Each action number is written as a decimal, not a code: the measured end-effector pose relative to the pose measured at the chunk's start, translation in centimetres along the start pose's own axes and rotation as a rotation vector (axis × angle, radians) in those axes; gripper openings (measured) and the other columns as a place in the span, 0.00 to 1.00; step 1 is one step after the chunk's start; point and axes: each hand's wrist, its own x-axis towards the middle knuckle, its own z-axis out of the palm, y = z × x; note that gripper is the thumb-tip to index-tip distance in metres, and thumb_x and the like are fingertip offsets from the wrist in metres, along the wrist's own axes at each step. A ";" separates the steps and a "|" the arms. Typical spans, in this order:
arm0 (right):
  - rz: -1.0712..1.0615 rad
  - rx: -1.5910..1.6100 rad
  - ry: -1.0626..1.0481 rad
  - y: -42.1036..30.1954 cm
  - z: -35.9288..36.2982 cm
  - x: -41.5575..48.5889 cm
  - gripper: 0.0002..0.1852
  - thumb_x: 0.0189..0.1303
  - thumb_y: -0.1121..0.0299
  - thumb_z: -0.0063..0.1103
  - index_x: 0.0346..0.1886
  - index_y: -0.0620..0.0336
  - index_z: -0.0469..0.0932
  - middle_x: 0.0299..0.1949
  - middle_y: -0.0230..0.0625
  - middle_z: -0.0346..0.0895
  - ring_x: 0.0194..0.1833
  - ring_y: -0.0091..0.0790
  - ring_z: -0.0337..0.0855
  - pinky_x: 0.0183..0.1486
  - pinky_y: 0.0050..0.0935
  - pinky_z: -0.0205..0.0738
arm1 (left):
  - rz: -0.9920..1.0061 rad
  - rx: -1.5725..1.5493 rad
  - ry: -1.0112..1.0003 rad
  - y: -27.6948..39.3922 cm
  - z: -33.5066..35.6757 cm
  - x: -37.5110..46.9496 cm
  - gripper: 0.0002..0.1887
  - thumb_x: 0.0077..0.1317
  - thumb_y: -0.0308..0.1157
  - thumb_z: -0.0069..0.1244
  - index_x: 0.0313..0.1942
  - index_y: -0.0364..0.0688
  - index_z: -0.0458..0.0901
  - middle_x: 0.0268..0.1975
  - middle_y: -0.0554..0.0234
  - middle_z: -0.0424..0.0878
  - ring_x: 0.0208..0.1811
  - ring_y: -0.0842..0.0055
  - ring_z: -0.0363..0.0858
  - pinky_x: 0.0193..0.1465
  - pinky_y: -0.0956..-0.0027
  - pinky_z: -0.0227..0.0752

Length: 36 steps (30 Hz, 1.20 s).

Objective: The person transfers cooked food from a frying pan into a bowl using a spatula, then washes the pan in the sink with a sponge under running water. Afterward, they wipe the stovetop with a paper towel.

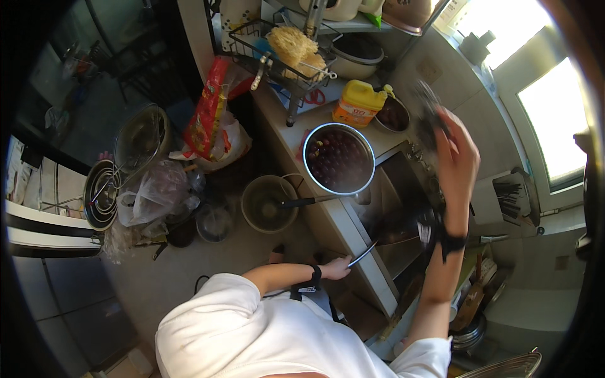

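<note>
Low over the counter edge, my left hand (336,269) grips the thin, light handle (362,255) of a dark pan (401,224). This pan lies over the sink (378,189), its outline blurred and partly lost in shadow. My right hand (457,151) is raised at the far side of the sink, fingers closed on a dark, shiny object (427,115) too blurred to identify. Left of the sink stands a round metal pot (339,158) of dark red, round fruit in liquid, with a black long handle (300,202) sticking out past the counter edge.
A yellow jug (359,103) and a metal bowl (393,115) stand behind the pot. Sponge-like loofahs (295,47) fill a wire basket (250,40). A bucket (269,204) of water, plastic bags (153,193) and a red sack (208,113) crowd the floor.
</note>
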 end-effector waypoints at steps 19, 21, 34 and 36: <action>-0.460 0.014 -0.319 -5.2 21.6 14.8 0.26 0.63 0.58 0.51 0.65 0.44 0.65 0.59 0.45 0.68 0.59 0.47 0.69 0.60 0.44 0.62 | 0.021 0.001 -0.005 0.5 -0.6 0.1 0.15 0.62 0.32 0.43 0.42 0.31 0.63 0.31 0.32 0.78 0.36 0.42 0.76 0.39 0.47 0.68; -0.288 0.301 -0.362 -4.3 17.5 12.0 0.25 0.65 0.59 0.49 0.64 0.51 0.65 0.58 0.45 0.70 0.59 0.45 0.70 0.60 0.40 0.64 | 0.023 0.003 0.023 0.6 -0.6 0.0 0.16 0.62 0.33 0.44 0.44 0.31 0.64 0.31 0.32 0.78 0.35 0.42 0.77 0.37 0.47 0.68; 0.707 1.953 -0.049 1.2 -1.7 -9.7 0.32 0.71 0.50 0.28 0.68 0.67 0.54 0.70 0.47 0.51 0.69 0.41 0.56 0.69 0.37 0.52 | -0.130 -0.031 -0.038 1.1 -0.4 0.6 0.15 0.63 0.33 0.45 0.45 0.35 0.63 0.23 0.40 0.77 0.25 0.49 0.78 0.27 0.51 0.70; 0.673 1.975 0.046 3.2 -2.6 -12.6 0.31 0.71 0.51 0.30 0.67 0.67 0.55 0.70 0.47 0.52 0.69 0.41 0.57 0.69 0.37 0.53 | -0.180 -0.090 -0.044 1.5 -0.3 0.3 0.15 0.63 0.32 0.45 0.46 0.35 0.63 0.20 0.46 0.75 0.17 0.57 0.77 0.21 0.57 0.69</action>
